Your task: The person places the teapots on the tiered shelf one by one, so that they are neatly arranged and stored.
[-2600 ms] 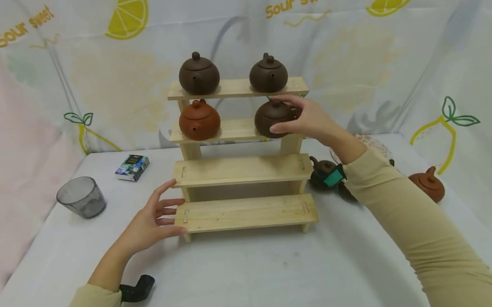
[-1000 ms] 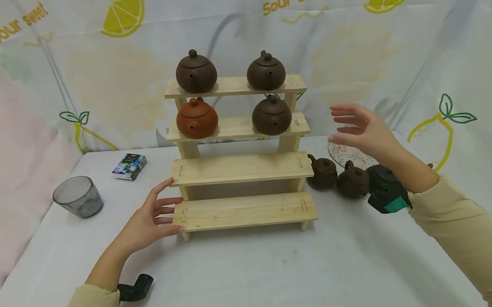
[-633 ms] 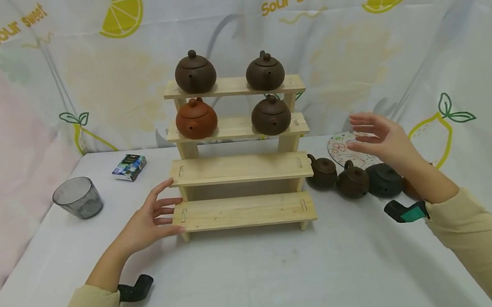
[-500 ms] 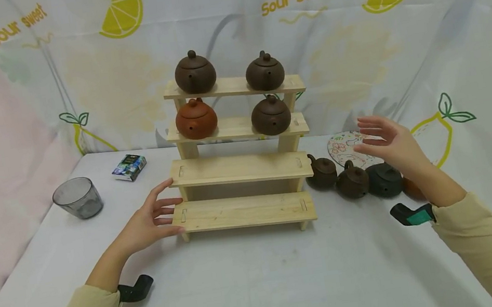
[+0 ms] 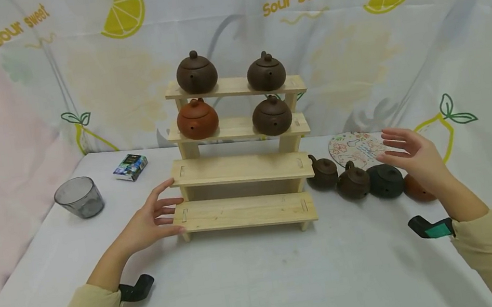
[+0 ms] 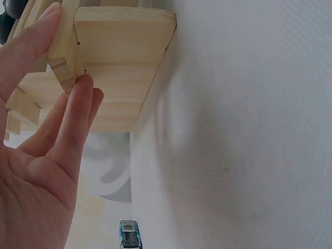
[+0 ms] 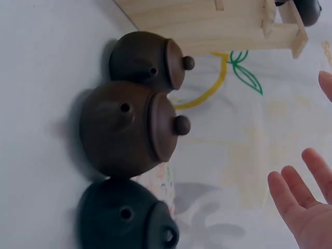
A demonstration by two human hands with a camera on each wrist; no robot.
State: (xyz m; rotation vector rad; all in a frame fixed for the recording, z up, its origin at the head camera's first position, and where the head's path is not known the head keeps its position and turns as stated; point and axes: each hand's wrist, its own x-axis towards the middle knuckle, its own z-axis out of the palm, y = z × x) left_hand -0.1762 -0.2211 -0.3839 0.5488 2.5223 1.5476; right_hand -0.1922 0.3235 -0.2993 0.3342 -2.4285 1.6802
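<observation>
A stepped wooden display shelf (image 5: 244, 211) stands mid-table. My left hand (image 5: 156, 221) holds its left end; in the left wrist view the thumb and fingers (image 6: 78, 109) lie on opposite sides of a board end. Two dark brown teapots (image 5: 196, 73) sit on the top step. Below them are a reddish-brown teapot (image 5: 197, 119) and another dark brown teapot (image 5: 271, 116). My right hand (image 5: 419, 158), holding nothing, hovers above a row of teapots on the table: two brown ones (image 7: 124, 129), a blackish one (image 5: 385, 181) and a reddish-brown one (image 5: 417, 188) partly hidden by the hand.
Behind the teapot row lies a round patterned mat (image 5: 354, 149). On the left are a grey see-through cup (image 5: 79, 198) and a small printed box (image 5: 131, 167). A white curtain (image 5: 215, 0) with lemon prints hangs behind the table.
My right hand has let go of the dark brown teapot on the second step from the top, then moved right and down to above the teapot row. My left hand stays at the shelf.
</observation>
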